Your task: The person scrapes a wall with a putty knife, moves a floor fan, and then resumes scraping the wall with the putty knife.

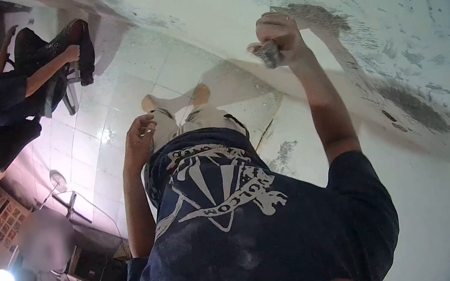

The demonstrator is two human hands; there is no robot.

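My right hand (281,39) is raised to the wall on the right, its fingers wrapped round a grey, plaster-crusted hand tool (269,54) that looks like a putty knife. Its lumpy end sticks out below the fist, and most of it is hidden by my fingers. A dark grey patch of filler (323,17) lies on the wall (394,11) just beside this fist. My left hand (142,135) hangs near my left thigh, fingers loosely bent and apart, with nothing clearly held.
A person (8,87) sits on a chair at upper left. Below them stand a lamp or fan on a stand (57,180) with a cable, a bright light (4,280) and dark boxes (98,269). Pale floor tiles (125,79) meet the wall near my feet.
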